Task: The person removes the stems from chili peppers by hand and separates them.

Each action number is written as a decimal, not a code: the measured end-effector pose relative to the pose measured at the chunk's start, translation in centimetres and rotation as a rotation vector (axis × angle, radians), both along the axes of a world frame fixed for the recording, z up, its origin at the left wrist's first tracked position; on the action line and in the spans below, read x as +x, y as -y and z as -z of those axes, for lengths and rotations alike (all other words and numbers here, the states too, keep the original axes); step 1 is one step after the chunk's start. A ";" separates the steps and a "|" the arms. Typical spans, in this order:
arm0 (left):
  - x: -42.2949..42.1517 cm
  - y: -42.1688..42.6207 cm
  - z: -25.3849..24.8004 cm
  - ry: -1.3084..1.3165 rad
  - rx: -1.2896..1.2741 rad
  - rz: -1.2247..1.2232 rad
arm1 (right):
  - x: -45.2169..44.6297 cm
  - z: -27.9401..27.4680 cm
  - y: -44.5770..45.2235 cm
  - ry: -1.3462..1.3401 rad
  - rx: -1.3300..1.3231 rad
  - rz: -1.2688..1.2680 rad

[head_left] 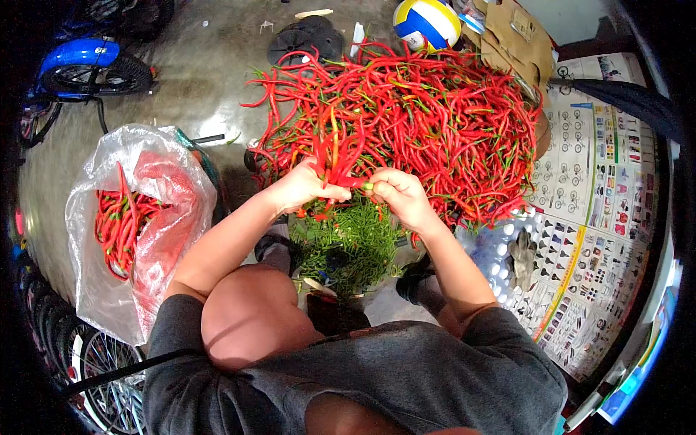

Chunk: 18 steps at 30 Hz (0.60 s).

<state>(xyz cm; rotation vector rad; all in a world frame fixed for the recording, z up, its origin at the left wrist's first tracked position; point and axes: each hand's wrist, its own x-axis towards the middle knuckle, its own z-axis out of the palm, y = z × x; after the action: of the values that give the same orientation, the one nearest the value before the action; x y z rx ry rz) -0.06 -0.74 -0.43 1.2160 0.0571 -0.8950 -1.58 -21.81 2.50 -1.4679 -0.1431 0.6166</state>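
My left hand (303, 185) is closed round a small bunch of red chili peppers (335, 154), their tips fanning away from me. The thumb and fingertips of my right hand (400, 196) pinch the green stem end (367, 186) of one chili, which reaches across to my left hand. Just beyond both hands lies a large heap of long red chilies (435, 123), many with green stems on. Below my hands, between my feet, is a pile of loose green stems (346, 243).
To the left stands an open clear plastic bag (90, 254) with red chilies (130, 225) inside. A volleyball (428, 23) and cardboard (511, 47) are behind the heap. A grey glove (522, 259) lies on a printed poster sheet (573, 232) at right. A blue-fendered bike wheel (94, 69) is far left.
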 end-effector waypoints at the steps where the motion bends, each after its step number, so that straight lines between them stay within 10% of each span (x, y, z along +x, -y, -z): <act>1: -0.2 0.4 1.1 0.012 -0.003 0.003 | -0.1 -0.2 -0.5 -0.020 0.140 0.036; 8: 0.2 -0.3 2.6 -0.132 -0.090 -0.305 | 3.7 1.8 2.9 0.653 -0.337 -0.391; 10: 0.2 -0.7 2.3 -0.247 -0.130 -0.439 | 6.6 4.2 7.3 0.852 -0.982 -0.352; 12: 0.1 -0.5 2.4 -0.288 -0.127 -0.464 | 7.4 6.3 8.7 0.785 -1.281 0.342; 18: 0.0 -0.4 3.3 -0.245 -0.206 -0.411 | 9.1 8.9 11.0 0.879 -1.257 0.214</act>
<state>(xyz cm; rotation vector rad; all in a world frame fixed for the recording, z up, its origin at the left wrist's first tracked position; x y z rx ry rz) -0.08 -0.34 -3.69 0.8560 0.3888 -0.6641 7.54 -32.77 -6.36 -2.8604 -0.2973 -0.2753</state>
